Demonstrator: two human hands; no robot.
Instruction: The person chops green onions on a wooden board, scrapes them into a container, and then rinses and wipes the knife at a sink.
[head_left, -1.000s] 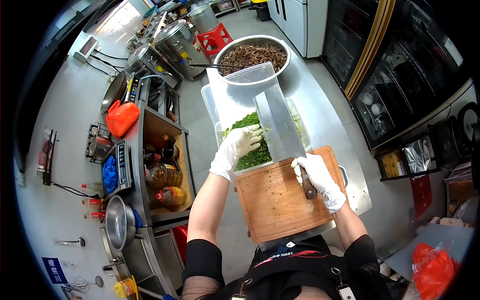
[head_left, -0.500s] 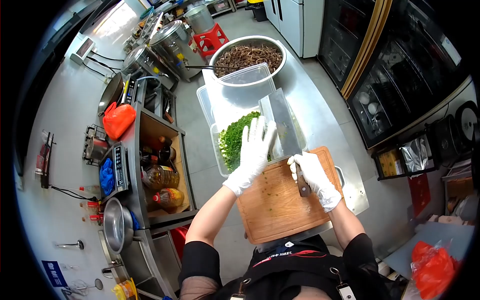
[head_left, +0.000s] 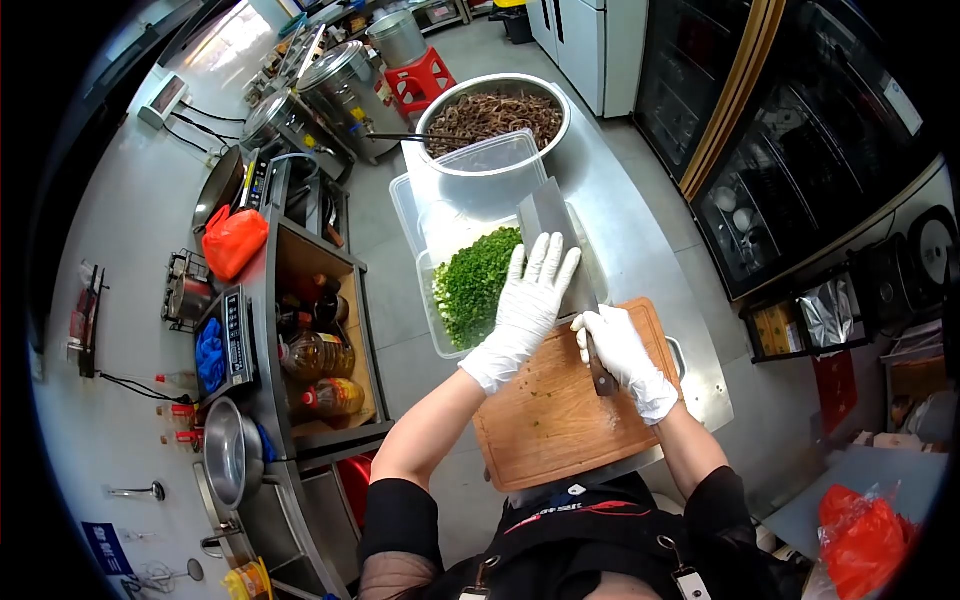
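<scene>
My right hand (head_left: 628,358), in a white glove, is wrapped around the dark wooden handle of a cleaver (head_left: 545,212). The broad blade points away from me, over the right part of a clear plastic container. My left hand (head_left: 527,312), gloved too, lies with fingers stretched out against the blade's left side. Chopped green onions (head_left: 482,283) are heaped in the left part of the container (head_left: 432,312). Below my hands is a wooden cutting board (head_left: 545,425) with a few green bits on it.
A big metal bowl (head_left: 562,125) of brown strips stands at the far end of the steel table (head_left: 655,265), chopsticks across its rim. A clear lid (head_left: 407,205) sits behind the container. Left are a shelf unit with oil bottles (head_left: 325,355) and a steel basin (head_left: 230,455).
My left hand has shifted right, from beside the green onions onto the cleaver blade, uncovering more of the pile. My right hand keeps its hold on the handle.
</scene>
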